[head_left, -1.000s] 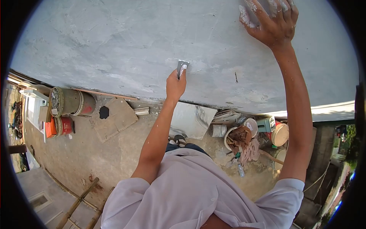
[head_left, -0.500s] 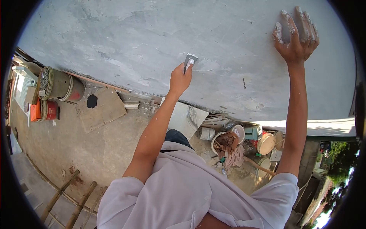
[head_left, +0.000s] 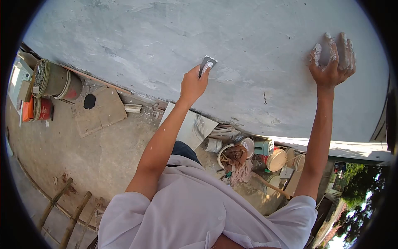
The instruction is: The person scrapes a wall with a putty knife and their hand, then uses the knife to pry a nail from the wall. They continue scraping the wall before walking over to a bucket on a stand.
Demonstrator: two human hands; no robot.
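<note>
My left hand (head_left: 194, 85) is closed around a small putty knife (head_left: 207, 64), with the thumb lying along its dark blade. White paste marks the blade's top edge and my thumb. The blade is at the surface of a grey plastered wall (head_left: 166, 45), which has smears and fine scratches. Farther right, my right hand (head_left: 333, 68) rests against the wall, its fingers spread and coated with white paste. No tool shows in it. A short dark gouge (head_left: 265, 98) marks the wall between my hands, lower down.
Buckets (head_left: 54, 79) stand on the floor at left, near a flat board (head_left: 99, 110). Below the wall are a white sheet (head_left: 190, 124), a bucket with brown cloth (head_left: 235, 157), a green container (head_left: 263, 147) and a wooden handle (head_left: 271, 185). A bamboo ladder-like frame (head_left: 76, 216) lies lower left.
My right hand sits lower and farther right in view, still spread on the wall. My left hand keeps the putty knife and has shifted only slightly. The whole view has tilted a little.
</note>
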